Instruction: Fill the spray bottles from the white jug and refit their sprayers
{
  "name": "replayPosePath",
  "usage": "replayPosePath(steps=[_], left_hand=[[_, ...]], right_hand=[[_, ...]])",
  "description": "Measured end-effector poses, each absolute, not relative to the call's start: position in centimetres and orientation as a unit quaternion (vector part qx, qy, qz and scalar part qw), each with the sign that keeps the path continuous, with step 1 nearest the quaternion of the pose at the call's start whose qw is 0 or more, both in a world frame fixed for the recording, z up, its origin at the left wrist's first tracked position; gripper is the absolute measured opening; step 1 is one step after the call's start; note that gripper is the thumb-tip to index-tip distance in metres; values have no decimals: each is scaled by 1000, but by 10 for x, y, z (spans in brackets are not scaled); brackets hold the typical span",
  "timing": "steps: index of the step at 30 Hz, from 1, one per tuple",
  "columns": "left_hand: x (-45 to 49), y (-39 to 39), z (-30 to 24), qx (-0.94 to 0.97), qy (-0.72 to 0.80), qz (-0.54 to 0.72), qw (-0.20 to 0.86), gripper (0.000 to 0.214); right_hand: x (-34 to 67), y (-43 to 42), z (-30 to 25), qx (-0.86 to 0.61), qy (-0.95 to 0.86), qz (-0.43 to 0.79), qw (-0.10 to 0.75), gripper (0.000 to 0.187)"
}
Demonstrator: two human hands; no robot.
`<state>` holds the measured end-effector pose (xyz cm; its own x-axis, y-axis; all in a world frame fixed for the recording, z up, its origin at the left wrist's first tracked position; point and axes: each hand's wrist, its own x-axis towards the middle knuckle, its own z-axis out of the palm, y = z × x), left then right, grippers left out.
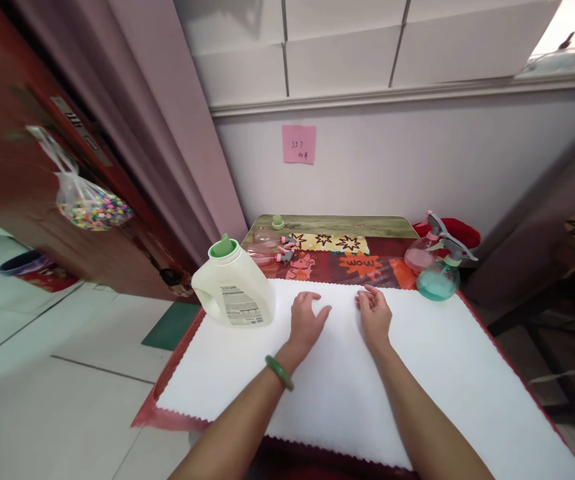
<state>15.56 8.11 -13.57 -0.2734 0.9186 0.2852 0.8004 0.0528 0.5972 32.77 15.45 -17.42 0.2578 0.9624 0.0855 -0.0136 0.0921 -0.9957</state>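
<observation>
My left hand [307,321] and my right hand [373,313] lie side by side, palms down, on a white cloth [417,373] that covers most of the small table. The fingers of both hands are stretched forward and hold nothing. A green bangle [279,372] circles my left wrist. A white detergent jug [232,287] with a green cap stands on the cloth just left of my left hand. A teal spray bottle [440,277] and a pink spray bottle [421,252] stand to the right of my right hand, at the cloth's far corner.
Behind the cloth lie clear pink-capped bottles [270,250] on a red patterned table cover [362,265]. A pink note [298,144] is stuck to the wall. A bag of coloured beads [90,205] hangs on the red door at left. Tiled floor lies left of the table.
</observation>
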Motion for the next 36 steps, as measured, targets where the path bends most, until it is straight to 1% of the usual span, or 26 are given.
replayPosePath(steps=[3,6,10,13,19,24,31,36], left_hand=[[146,131,-124,556,760,330,69,20],[133,178,-113,512,807,291,41,26],[105,220,-99,460,860,222,-14,43],[81,236,-93,457,872,169,-37,49],[56,255,-95,472,877,78,-50,57],[51,259,-98,479,876,27,-52,54],[70,242,-88,524,850,16,-57,54],[117,225,-66,570,818,31,-64,49]], right_hand=[[330,153,-180,-555,-462,416,553,53],[330,154,-179,-557,-466,422,543,54],[327,157,-176,-567,-478,419,524,53],[324,158,-172,-587,-492,407,498,51],[320,159,-161,-609,-491,419,460,47],[318,159,-156,-614,-489,417,458,45],[319,161,-158,-615,-485,422,457,46],[319,162,-163,-584,-476,440,488,44]])
